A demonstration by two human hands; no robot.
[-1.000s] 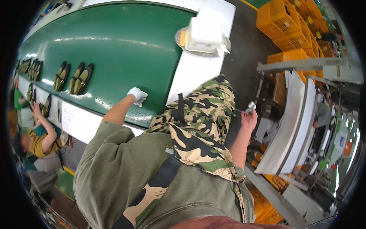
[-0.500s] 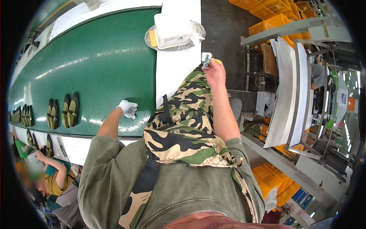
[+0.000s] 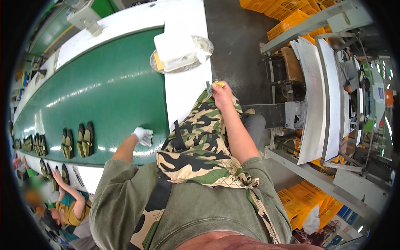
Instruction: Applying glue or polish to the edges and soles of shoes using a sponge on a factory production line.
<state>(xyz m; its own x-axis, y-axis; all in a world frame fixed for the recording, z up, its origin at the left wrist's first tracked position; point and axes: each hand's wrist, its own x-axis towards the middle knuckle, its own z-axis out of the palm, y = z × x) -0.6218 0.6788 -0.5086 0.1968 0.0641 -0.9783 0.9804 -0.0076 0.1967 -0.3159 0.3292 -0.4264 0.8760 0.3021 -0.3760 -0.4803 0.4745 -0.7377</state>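
My left hand (image 3: 143, 136), in a white glove, hovers over or rests on the green belt (image 3: 121, 104) near its right edge. Its fingers are loosely bent, with nothing seen in them. My bare right hand (image 3: 223, 94) is closed on a small yellow and grey-green thing (image 3: 209, 87), too small to make out its kind. That hand is above the camouflage apron (image 3: 204, 129) on my lap, by the white table edge. Olive-and-black shoes (image 3: 85, 140) stand in pairs on the belt, left of my gloved hand.
A white plastic box (image 3: 177, 52) sits on a round, shiny tray (image 3: 204, 43) beyond my right hand. At the lower left a co-worker (image 3: 73, 208) reaches toward shoes by the belt. Metal racks (image 3: 325, 100) and orange crates (image 3: 291, 25) stand to the right.
My right hand has drawn nearer to my body and slightly left, still holding the small thing. The shoes sit farther right and lower in view, and the whole view has shifted.
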